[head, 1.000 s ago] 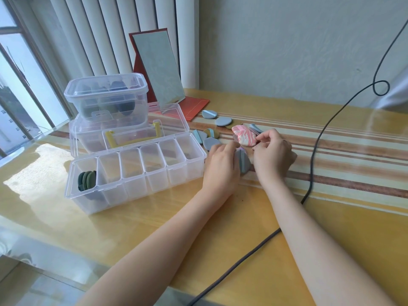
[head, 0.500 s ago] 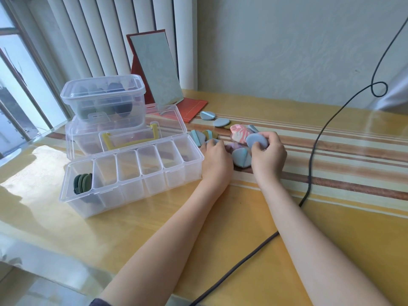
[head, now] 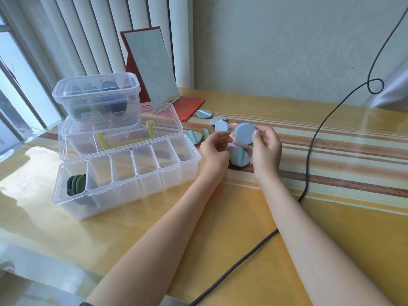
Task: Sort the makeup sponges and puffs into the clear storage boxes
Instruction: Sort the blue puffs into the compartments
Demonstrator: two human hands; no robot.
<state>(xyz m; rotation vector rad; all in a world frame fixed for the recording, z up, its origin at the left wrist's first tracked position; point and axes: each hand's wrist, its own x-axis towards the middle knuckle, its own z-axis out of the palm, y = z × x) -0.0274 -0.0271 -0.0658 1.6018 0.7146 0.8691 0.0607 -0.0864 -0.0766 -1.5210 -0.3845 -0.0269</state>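
My right hand [head: 266, 149] pinches a round blue puff [head: 244, 134] and holds it up above the pile. Just left of it, my left hand [head: 215, 152] hovers with loosely curled fingers and holds nothing that I can see. Below the hands a blue puff with a strap [head: 239, 156] lies on the table, with several more blue puffs [head: 217, 121] behind. A pink marbled sponge [head: 232, 124] is mostly hidden by the held puff. The clear divided box [head: 132, 186] stands open to the left, with green puffs [head: 76, 184] in its leftmost compartment.
A lidless clear tub [head: 97, 96] with dark puffs sits on a larger clear box [head: 72, 140] behind the divided one. A standing mirror [head: 152, 65] with a red base leans at the back. A black cable [head: 309, 151] runs across the table on the right.
My right hand picked the round blue puff out of the pile and lifted it. My left hand rose off the table and opened toward it.
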